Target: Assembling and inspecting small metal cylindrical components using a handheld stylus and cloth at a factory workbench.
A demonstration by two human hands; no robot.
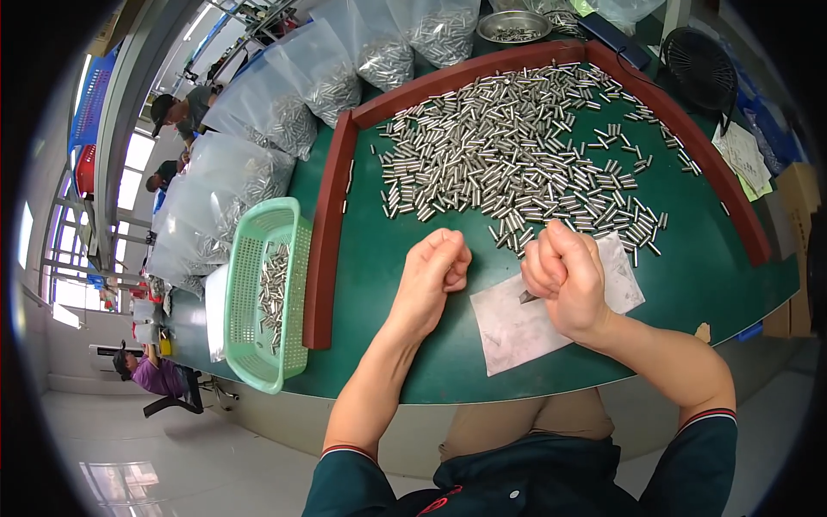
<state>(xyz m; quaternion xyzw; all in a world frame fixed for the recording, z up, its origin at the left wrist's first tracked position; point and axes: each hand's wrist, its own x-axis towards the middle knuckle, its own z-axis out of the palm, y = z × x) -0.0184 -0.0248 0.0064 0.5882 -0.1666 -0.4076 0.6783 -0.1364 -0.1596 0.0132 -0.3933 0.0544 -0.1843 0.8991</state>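
1. Between our left hand and right hand, we have a narrow gap.
2. Just ahead of both, heaped metal pins block us.
3. Left of our left hand, green tabletop lets us pass until the red-brown rail, then the green basket.
4. Right of our right hand, we have room up to the rail's right side.

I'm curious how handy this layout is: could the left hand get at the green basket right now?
Likely yes: only the red rail lies between the left hand and the basket, and the way over it looks free. The curled fingers would need to open.
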